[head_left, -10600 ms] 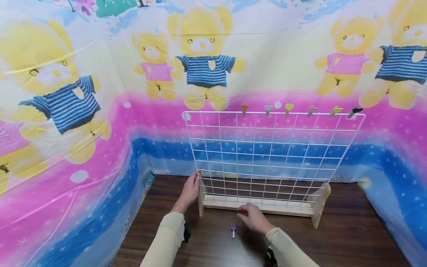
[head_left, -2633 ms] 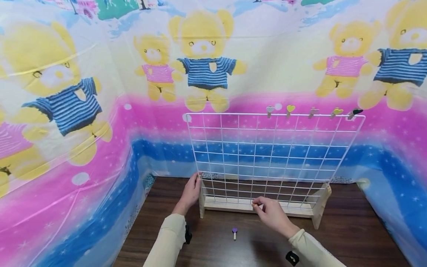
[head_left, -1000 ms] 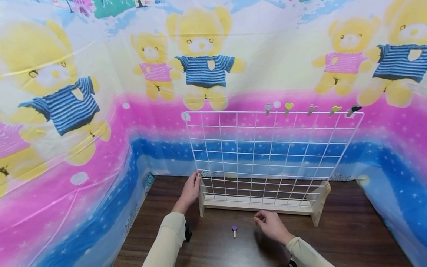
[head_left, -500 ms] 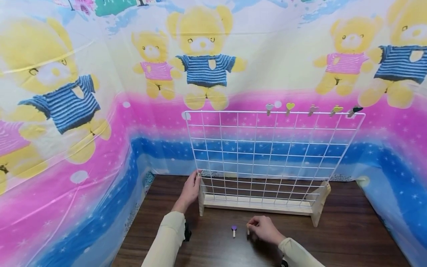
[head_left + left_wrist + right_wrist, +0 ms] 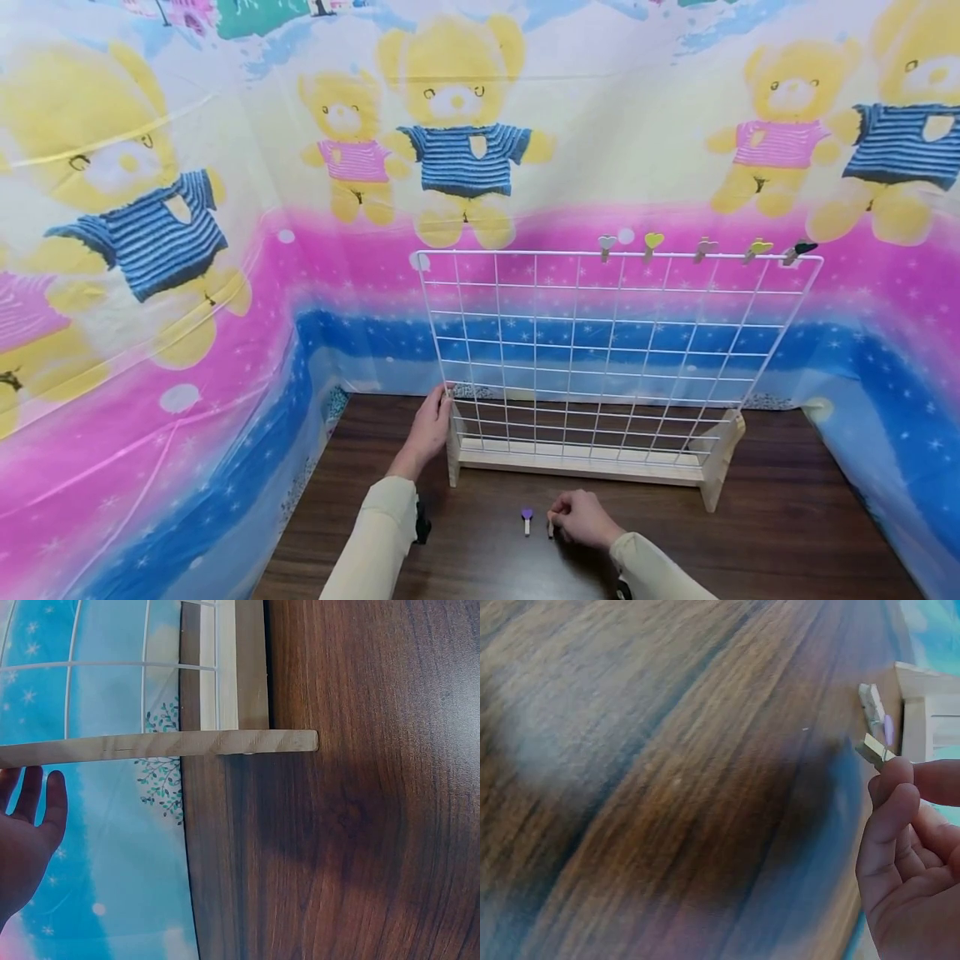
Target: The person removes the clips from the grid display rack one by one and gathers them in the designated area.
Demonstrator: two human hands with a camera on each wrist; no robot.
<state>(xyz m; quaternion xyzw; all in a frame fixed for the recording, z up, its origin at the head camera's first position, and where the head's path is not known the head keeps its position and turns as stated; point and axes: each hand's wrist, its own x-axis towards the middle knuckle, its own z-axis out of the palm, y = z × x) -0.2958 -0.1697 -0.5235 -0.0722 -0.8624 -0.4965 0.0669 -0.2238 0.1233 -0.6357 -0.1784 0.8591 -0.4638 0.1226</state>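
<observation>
The white wire grid (image 5: 592, 346) stands upright in a pale wooden stand (image 5: 581, 465). My left hand (image 5: 430, 425) holds the stand's left side post (image 5: 202, 742); in the left wrist view some fingertips go behind the wood. With thumb and fingertips, my right hand (image 5: 585, 518) pinches a small wooden clothespin (image 5: 871, 752), low over the table in front of the stand. The fingers hide its upper end. Just left of it on the table lies a clothespin with a purple heart (image 5: 527, 521), its heart pointing toward the stand.
Several heart clothespins sit on the grid's top wire at the right: a white one (image 5: 607, 247), yellow ones, a greyish pink one (image 5: 705, 249) and a dark one (image 5: 802, 251). A bear-print cloth (image 5: 615, 150) surrounds the brown wooden table (image 5: 810, 525).
The orange heart clothespin has left the top wire. My right hand has brought a clothespin down and left, beside the purple one. My left hand stays on the post.
</observation>
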